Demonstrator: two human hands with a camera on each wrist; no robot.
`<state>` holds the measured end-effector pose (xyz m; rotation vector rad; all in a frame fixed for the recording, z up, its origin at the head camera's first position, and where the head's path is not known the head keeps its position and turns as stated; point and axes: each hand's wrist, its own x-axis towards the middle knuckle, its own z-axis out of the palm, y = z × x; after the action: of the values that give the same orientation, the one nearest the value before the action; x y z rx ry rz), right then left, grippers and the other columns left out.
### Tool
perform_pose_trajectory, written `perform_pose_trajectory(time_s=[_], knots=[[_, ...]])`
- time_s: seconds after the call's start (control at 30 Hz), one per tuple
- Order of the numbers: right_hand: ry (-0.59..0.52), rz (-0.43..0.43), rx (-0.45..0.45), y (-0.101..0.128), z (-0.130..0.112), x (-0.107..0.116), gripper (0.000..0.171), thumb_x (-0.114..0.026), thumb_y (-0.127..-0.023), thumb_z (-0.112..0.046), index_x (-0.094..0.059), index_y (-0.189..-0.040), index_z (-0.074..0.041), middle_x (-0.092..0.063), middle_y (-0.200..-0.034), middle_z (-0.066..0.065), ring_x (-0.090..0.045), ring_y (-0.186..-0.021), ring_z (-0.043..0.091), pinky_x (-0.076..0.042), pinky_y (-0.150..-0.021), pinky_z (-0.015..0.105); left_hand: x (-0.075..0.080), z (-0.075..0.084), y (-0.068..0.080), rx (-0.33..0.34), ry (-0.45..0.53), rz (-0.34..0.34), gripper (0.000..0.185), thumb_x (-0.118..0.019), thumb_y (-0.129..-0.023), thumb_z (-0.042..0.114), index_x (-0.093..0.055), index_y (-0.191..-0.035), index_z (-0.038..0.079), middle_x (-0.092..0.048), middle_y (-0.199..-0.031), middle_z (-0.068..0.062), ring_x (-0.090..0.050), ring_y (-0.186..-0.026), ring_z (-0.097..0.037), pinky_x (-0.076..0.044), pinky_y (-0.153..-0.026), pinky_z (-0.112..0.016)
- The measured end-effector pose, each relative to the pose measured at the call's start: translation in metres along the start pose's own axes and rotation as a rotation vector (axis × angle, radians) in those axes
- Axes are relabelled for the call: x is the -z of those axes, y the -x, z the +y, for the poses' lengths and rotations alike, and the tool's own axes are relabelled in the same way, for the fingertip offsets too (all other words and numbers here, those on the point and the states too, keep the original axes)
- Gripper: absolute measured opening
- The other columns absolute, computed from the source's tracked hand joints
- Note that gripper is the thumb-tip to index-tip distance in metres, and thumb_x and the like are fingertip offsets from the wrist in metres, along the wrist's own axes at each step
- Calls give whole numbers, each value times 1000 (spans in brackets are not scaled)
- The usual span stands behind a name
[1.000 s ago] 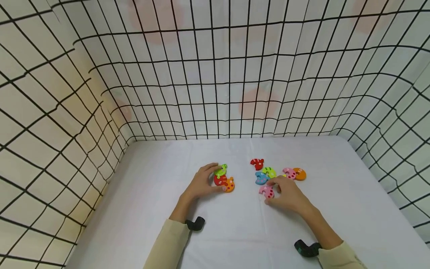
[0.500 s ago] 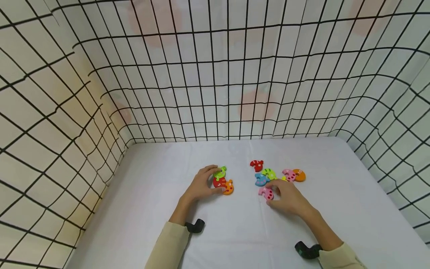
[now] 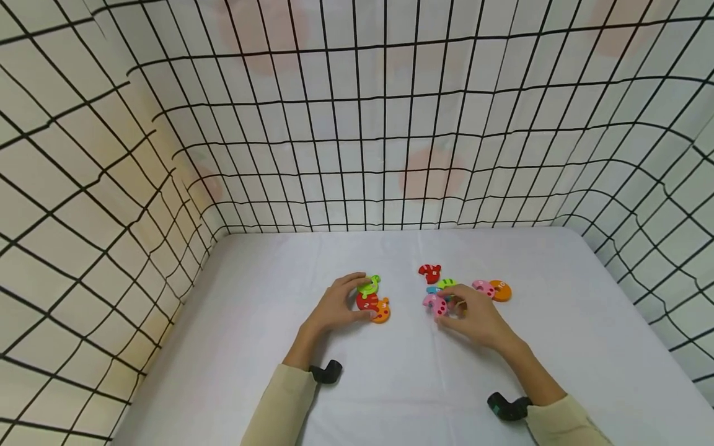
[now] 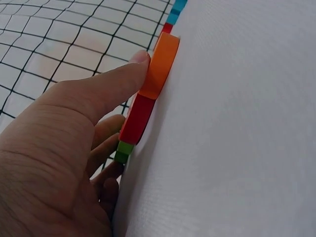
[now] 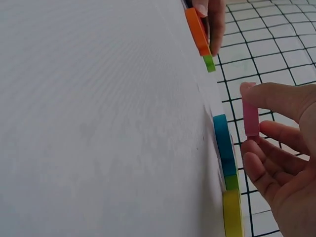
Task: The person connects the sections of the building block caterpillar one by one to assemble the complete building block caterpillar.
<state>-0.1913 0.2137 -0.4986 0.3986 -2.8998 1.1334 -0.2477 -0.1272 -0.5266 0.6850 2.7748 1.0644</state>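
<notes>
On the left, a green puzzle piece [image 3: 369, 287], a red puzzle piece [image 3: 366, 301] and an orange puzzle piece [image 3: 382, 312] lie joined on the white table. My left hand [image 3: 336, 306] holds this group, thumb on the orange piece and fingers by the green one. My right hand [image 3: 481, 317] pinches a pink spotted puzzle piece [image 5: 251, 118] between thumb and fingertips, raised off the table. Below it sit a blue puzzle piece [image 5: 224, 143] and a yellow puzzle piece [image 5: 232, 212]. In the head view the right hand and pink piece hide most of these.
Behind the right hand lie a red striped puzzle piece [image 3: 430, 273] and a light green piece [image 3: 446, 283]. Farther right, another pink piece [image 3: 483, 287] touches a round orange piece [image 3: 502, 290]. A black-grid cloth [image 3: 357, 136] rises behind the white table [image 3: 268, 272].
My right hand has lifted the pink piece from the table and shifted it slightly left and away, now overlapping the blue piece in the head view. The left hand stays on its group.
</notes>
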Motion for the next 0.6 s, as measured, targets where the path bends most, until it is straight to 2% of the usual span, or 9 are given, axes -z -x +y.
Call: perform_pose_trajectory(time_s=[0.2, 0.33, 0.43, 0.6], knots=[[-46, 13, 41, -17, -9, -11, 48, -86, -85, -22, -70, -130, -18, -71, -112, 0, -63, -94, 16, -59, -82, 29, 1, 0, -2, -15, -4, -2, 72, -83, -82, 44, -57, -147, 23, -46, -160, 2, -37, -151, -27, -31, -123, -58], [-67, 2, 83, -30, -19, -18, 45, -84, -87, -20, -69, -130, -18, -72, -112, 2, -64, -93, 17, -60, -85, 32, 1, 0, -1, -14, 1, -5, 71, -83, -83, 44, -58, -146, 23, -46, -160, 1, -37, -151, -28, -31, -122, -59], [-80, -11, 92, -37, -26, -22, 44, -83, -88, -20, -70, -130, -17, -72, -113, 3, -65, -92, 17, -59, -84, 30, 1, 0, -1, -12, 2, -15, 72, -83, -82, 43, -58, -147, 24, -46, -160, 2, -37, -151, -27, -31, -123, -58], [-103, -41, 105, -44, -33, -31, 40, -82, -89, -18, -72, -127, -16, -69, -130, 6, -65, -92, 15, -58, -84, 28, 3, 1, 0, -42, 14, -13, 73, -85, -81, 40, -58, -147, 22, -47, -159, 0, -38, -150, -27, -30, -123, -58]])
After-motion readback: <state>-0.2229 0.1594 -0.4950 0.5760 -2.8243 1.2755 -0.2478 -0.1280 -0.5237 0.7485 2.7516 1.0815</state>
